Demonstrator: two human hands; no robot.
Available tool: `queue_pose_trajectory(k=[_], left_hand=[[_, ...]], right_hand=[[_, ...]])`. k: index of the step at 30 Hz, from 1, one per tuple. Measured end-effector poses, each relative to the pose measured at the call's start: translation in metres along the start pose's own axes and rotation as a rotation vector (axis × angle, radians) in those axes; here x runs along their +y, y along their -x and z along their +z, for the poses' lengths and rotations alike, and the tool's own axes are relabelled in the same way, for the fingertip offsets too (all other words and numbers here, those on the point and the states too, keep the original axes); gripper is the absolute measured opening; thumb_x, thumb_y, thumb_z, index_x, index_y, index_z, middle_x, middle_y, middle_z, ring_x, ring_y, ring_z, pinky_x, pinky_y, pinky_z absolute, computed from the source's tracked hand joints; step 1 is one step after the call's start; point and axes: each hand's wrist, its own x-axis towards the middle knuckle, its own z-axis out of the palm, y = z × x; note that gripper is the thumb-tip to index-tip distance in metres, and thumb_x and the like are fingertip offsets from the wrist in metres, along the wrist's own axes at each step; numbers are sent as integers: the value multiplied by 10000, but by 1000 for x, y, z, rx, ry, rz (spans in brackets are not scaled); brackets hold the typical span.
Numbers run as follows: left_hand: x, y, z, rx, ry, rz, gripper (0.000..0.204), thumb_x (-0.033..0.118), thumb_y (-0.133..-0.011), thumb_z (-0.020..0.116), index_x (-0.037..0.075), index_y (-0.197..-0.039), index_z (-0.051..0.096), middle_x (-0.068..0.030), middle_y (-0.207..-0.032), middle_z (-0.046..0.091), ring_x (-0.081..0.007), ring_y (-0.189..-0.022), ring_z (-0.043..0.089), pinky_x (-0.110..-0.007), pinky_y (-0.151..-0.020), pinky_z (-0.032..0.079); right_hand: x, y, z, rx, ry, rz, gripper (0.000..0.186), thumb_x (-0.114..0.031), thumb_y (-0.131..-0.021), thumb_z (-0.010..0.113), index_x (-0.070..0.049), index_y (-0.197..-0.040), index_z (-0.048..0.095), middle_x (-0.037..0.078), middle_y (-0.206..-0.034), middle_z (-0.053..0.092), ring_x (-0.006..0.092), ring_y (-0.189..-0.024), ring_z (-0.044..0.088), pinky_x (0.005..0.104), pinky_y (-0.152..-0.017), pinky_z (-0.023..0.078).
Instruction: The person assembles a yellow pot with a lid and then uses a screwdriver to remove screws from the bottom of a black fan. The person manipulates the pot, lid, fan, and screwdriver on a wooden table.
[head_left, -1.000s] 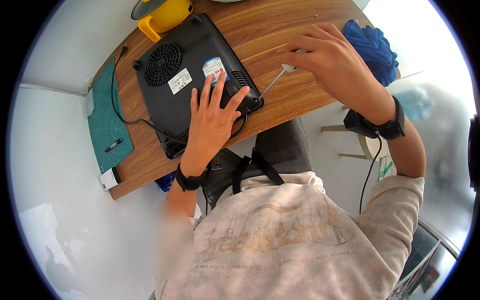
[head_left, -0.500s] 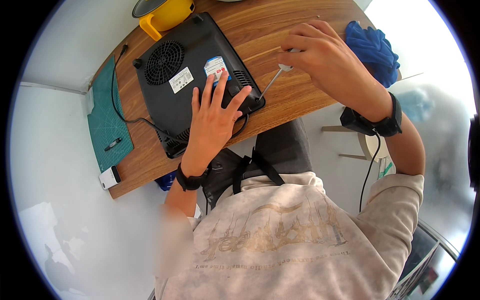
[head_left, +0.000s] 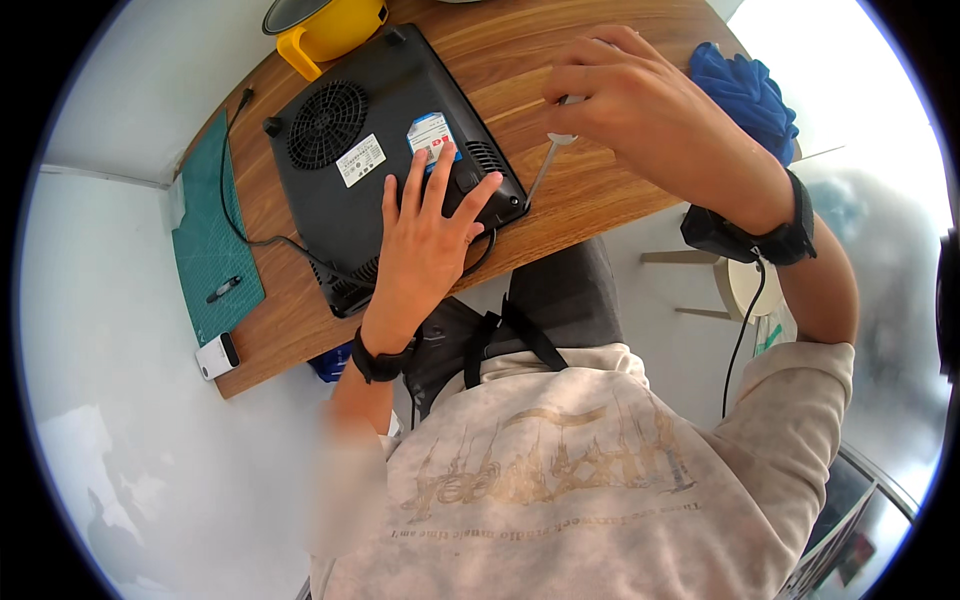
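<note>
An induction cooktop (head_left: 320, 215) lies upside down on the wooden table, its black underside with a round fan grille facing up. My left hand (head_left: 418, 240) rests flat on it with the fingers spread, their tips beside and on a blue-and-white sticker (head_left: 432, 135). Beyond the cooktop's near right corner, my right hand (head_left: 625, 95) grips a screwdriver (head_left: 543, 172) by its pale handle. The slanting metal shaft ends at the corner's outer edge, beside a screw hole (head_left: 514, 201). Whether the tip touches the casing I cannot tell.
The cooktop's black cord (head_left: 228, 190) runs over a green cutting mat (head_left: 205, 260) holding a dark marker-like object (head_left: 225, 289). A white box-shaped device (head_left: 217, 356) sits at the left corner. A yellow pot (head_left: 335, 35) stands behind, blue cloth (head_left: 745, 95) at right. Below is a stool (head_left: 735, 290).
The screwdriver tip has shifted from the corner screw hole to the casing's outer edge. My right hand has moved slightly left and up; my left hand has stayed put.
</note>
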Motion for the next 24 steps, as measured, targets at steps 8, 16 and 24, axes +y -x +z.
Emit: queue_pose_trajectory(k=[8,16,24], left_hand=[[1,0,-2,-11,8,-6,633,206,-933,719,361,-1515,524,-139,-1658,359,-388,-1516,352,-643,-1157,330],[0,1,0,-4,9,2,630,214,-938,714,358,-1520,520,-140,-1657,360,-389,-1520,346,-643,-1160,328],[0,0,0,0,5,6,639,201,-930,721,353,-1518,523,-138,-1660,354,-392,-1518,350,-637,-1158,333]], right_hand=[[-2,-4,9,-2,18,8,254,6,-763,717,-84,-992,779,23,-1083,691,210,-1177,607,400,-1150,408],[-3,-4,11,9,82,9,254,-14,-762,740,-97,-997,786,14,-1102,697,200,-1198,604,403,-1158,395],[-16,-12,7,-3,235,-32,114,-85,-746,762,-128,-841,808,0,-1120,709,200,-1204,598,408,-1133,401]])
